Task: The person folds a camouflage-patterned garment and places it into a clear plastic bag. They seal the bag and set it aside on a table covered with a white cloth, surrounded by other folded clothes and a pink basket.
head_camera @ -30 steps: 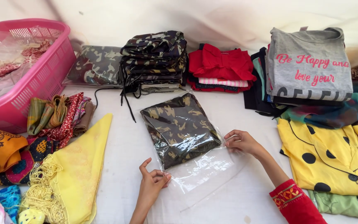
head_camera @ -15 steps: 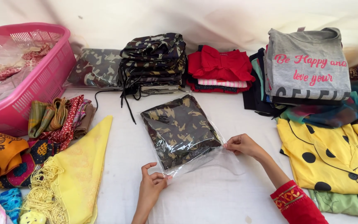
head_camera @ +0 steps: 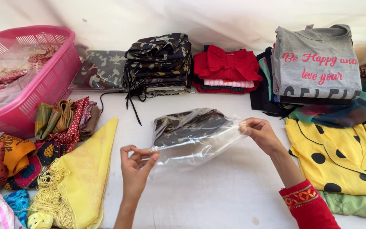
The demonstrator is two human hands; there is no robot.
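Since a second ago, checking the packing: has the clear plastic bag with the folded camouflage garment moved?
Yes. The clear plastic bag, pinched by the left hand and right hand, has tipped up off the white cloth, toward the camouflage stack.

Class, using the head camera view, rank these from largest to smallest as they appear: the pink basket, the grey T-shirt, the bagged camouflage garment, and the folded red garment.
1. Pink basket, partly cut off by the frame.
2. Grey T-shirt.
3. Bagged camouflage garment and folded red garment: they look alike in size, and the bagged one is nearer, so no ranking.
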